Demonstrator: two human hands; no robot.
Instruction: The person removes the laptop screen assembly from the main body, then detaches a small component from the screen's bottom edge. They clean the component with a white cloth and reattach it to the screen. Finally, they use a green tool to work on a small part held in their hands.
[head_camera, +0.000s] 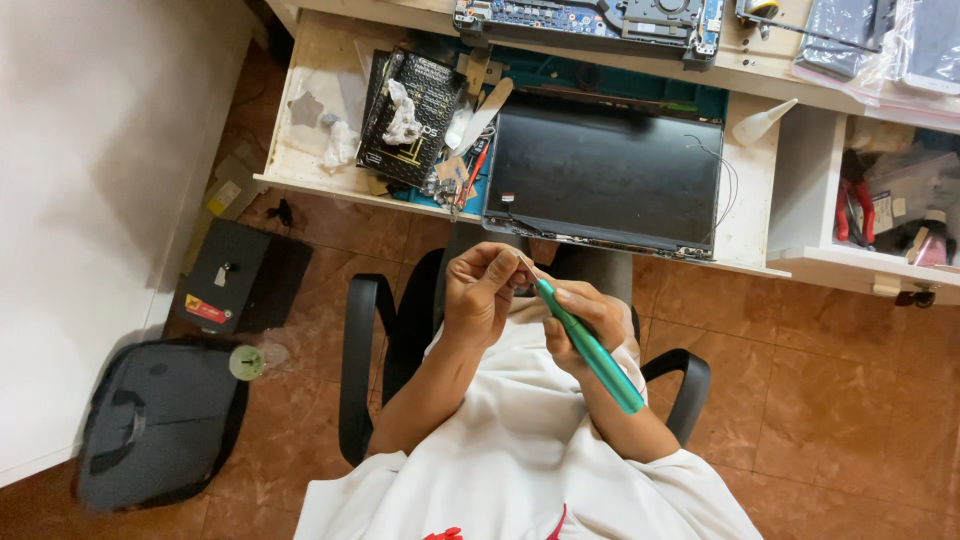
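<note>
While seated over the lap, right hand (585, 318) gripping teal screwdriver (590, 345), left hand (485, 290) pinching its tip (524, 264) at 11 o'clock; best held steady, bit seated straight. Beyond, at 12 o'clock: black laptop panel (605, 175) on desk (745, 215).

**Count of things in view**

Two hands: the left hand (482, 290) and the right hand (583, 318). One green screwdriver (588, 346). One dark laptop screen panel (605, 180) on the surface (745, 225). One circuit board (590, 20). One office chair (362, 370). One grey bag (155, 420) on the floor.
</note>
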